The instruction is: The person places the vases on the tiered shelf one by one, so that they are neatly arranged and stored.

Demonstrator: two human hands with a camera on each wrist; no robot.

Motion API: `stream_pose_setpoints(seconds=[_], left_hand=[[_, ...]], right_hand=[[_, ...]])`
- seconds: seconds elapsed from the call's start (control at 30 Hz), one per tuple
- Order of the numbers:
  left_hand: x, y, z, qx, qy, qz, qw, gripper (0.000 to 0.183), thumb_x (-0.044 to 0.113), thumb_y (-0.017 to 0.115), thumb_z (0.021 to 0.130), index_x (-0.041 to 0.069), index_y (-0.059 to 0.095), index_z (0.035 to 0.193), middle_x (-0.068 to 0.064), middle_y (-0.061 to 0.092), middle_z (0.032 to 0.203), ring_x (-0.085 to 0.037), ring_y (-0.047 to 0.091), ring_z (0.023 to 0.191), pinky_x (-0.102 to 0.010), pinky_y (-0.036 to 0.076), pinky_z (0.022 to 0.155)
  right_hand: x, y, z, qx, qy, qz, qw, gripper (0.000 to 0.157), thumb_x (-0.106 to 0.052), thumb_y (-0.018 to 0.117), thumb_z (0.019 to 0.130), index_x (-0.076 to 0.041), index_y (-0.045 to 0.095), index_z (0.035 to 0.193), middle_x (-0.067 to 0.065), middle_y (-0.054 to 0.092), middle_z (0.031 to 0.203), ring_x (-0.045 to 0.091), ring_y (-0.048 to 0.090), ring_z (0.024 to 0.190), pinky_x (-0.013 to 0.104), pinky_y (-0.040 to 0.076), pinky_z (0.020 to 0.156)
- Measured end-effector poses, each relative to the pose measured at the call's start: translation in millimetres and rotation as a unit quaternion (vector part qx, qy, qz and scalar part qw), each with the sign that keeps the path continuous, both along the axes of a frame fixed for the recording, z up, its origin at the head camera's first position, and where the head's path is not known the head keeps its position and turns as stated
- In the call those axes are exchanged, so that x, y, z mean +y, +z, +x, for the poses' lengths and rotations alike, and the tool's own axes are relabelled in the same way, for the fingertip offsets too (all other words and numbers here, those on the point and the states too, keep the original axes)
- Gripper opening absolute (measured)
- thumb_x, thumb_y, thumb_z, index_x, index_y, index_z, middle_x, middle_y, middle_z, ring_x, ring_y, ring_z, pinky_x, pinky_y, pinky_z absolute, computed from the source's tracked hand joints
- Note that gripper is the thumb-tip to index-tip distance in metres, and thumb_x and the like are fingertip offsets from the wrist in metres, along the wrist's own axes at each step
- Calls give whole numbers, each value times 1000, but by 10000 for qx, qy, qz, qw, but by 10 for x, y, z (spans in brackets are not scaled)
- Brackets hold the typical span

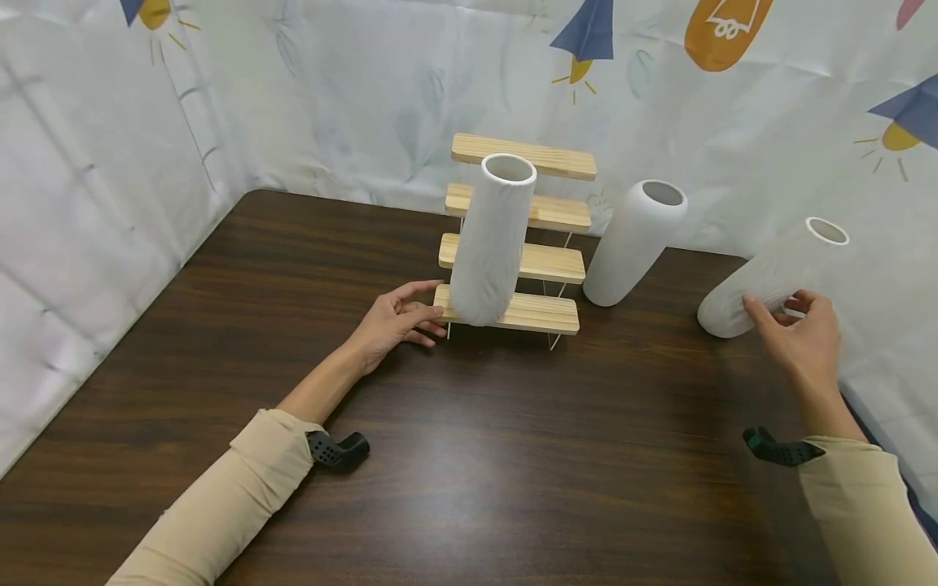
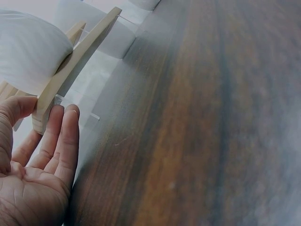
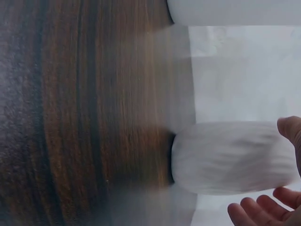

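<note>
My left hand (image 1: 392,327) pinches the left end of the lowest step of a tiered wooden display stand (image 1: 545,312), thumb above and fingers below, as the left wrist view shows. On that step stands a ribbed white vase (image 1: 489,252), its mouth facing up. Far to the right, my right hand (image 1: 806,338) holds another white vase (image 1: 755,285) between thumb and fingers. In the right wrist view this vase (image 3: 225,157) has its base at the table surface. Between the stand and that vase is a third, smoother white vase (image 1: 632,248), untouched.
The dark wood-grain table (image 1: 469,456) extends in front of the stand and to its left. A white printed curtain (image 1: 352,98) hangs behind the table and along its sides. Clear supports hold up the stand's wooden steps.
</note>
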State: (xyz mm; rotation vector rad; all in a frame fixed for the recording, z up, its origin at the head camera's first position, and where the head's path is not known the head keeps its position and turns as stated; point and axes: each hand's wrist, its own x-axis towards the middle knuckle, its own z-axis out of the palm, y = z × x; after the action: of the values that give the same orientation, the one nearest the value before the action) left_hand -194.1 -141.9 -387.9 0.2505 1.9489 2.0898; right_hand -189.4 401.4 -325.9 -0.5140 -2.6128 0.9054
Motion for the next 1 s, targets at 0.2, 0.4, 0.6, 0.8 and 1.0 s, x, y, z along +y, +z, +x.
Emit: stream_pose_setpoints(seconds=[0.2, 0.4, 0.6, 0.8, 1.0], left_hand=[[7, 11, -1, 9, -6, -6, 10000, 52, 15, 66, 101, 13, 49, 150, -9, 75, 101, -21, 75, 88, -34, 64, 72], [4, 19, 4, -5, 13, 6, 10000, 52, 14, 66, 101, 13, 49, 150, -12, 74, 103, -21, 75, 88, -34, 64, 72], [3, 13, 2, 0, 7, -3, 10000, 52, 14, 66, 101, 13, 50, 150, -12, 74, 103, -21, 75, 88, -35, 64, 73], [2, 11, -3, 10, -4, -17, 10000, 52, 15, 67, 101, 14, 50, 150, -14, 74, 104, -20, 75, 88, -35, 64, 73], [-1, 8, -2, -2, -10, -12, 10000, 52, 15, 66, 101, 14, 50, 150, -15, 73, 105, -20, 75, 88, -35, 64, 73]], right_hand=[[41, 14, -68, 95, 25, 30, 9999, 82, -49, 72, 90, 3, 42, 145, 3, 51, 125, -15, 42, 74, 10, 38, 64], [73, 37, -167, -8, 108, 456, 9989, 69, -53, 75, 87, 3, 51, 120, 20, 55, 127, 0, 43, 77, 23, 37, 66], [49, 48, -229, -49, 73, 479, 9988, 66, -53, 76, 85, 0, 50, 115, 13, 54, 115, 14, 46, 85, 26, 37, 68], [26, 33, -230, -91, 90, 232, 9996, 65, -52, 74, 86, -3, 46, 117, 9, 51, 112, 15, 45, 86, 27, 37, 67], [4, 7, -225, -135, 70, 152, 9998, 68, -53, 72, 87, 0, 42, 117, 16, 49, 117, 26, 45, 96, 29, 36, 68]])
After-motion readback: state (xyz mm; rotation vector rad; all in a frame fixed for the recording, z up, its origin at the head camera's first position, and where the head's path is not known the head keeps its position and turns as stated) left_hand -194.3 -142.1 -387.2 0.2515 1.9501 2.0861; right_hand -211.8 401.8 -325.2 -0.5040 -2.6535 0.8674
